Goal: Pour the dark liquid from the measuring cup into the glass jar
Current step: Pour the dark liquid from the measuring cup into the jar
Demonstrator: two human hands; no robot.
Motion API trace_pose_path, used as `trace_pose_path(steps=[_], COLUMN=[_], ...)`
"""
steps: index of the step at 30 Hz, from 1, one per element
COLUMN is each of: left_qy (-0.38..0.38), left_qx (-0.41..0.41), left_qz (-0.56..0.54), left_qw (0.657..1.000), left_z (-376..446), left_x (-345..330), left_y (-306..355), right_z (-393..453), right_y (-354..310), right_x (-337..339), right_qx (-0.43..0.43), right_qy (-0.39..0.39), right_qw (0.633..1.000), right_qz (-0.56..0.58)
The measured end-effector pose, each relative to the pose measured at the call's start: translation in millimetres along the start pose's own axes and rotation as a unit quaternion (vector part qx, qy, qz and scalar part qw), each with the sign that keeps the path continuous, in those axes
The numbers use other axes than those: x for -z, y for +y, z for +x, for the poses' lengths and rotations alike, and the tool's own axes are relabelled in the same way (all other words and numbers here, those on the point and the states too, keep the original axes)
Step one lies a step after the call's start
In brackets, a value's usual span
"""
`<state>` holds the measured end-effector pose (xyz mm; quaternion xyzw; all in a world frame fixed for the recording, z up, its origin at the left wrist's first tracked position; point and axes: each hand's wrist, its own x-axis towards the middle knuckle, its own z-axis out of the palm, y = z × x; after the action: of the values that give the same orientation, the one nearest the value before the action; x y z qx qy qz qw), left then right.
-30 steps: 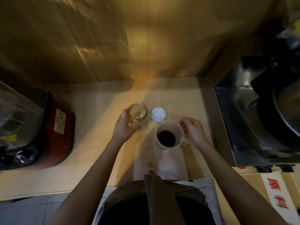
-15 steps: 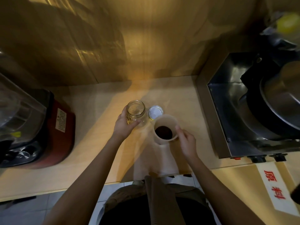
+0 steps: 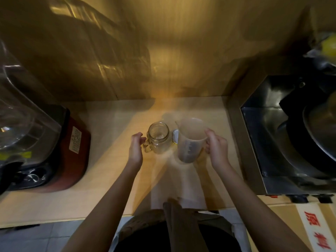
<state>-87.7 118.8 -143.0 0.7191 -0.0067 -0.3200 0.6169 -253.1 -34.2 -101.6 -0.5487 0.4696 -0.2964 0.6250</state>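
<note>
A clear glass jar [image 3: 158, 137] with a small handle stands upright on the pale wooden counter [image 3: 109, 171], mouth up. My left hand [image 3: 136, 146] is beside its handle, fingers curled, just touching or barely apart from it. My right hand [image 3: 216, 148] grips the handle of a translucent plastic measuring cup [image 3: 190, 140], lifted off the counter right of the jar and tipped slightly away. Dark liquid shows at the cup's bottom. The jar's round lid [image 3: 175, 136] lies between jar and cup, mostly hidden by the cup.
A red and black blender base [image 3: 71, 151] with a clear cover stands at the left. A steel appliance [image 3: 283, 142] holding a dark pan fills the right. A golden wall rises behind. A box with a white label and red characters [image 3: 316, 231] sits at the lower right.
My right hand took the cup by its handle and lifted it off the counter beside the jar. My left hand loosened from around the jar to beside its handle.
</note>
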Motion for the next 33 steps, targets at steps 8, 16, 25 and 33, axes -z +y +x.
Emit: trace_pose_path(steps=[8,16,25,33], left_qy=[0.046,0.044,0.042,0.088], left_qx=[0.023,-0.044,-0.038,0.048], left_qz=[-0.018,0.074,0.065,0.001], left_qw=[0.999,0.995,0.996,0.995], left_z=[1.0,-5.2,6.7,12.9], left_x=[-10.0,-22.1,-27.9,-20.7], left_y=[-13.0,-16.6,-3.3,44.3], right_z=[25.6,43.6,55.3,73.0], right_y=[-23.9,-13.1,-12.0,-47.2], right_x=[-20.7,-35.1,-31.2,-29.1], right_qx=[0.068,0.078,0.057,0.075], right_qy=[-0.02,-0.023,-0.024,-0.02], right_qw=[0.996,0.995,0.996,0.99], right_qz=[-0.047,-0.058,-0.066,-0.118])
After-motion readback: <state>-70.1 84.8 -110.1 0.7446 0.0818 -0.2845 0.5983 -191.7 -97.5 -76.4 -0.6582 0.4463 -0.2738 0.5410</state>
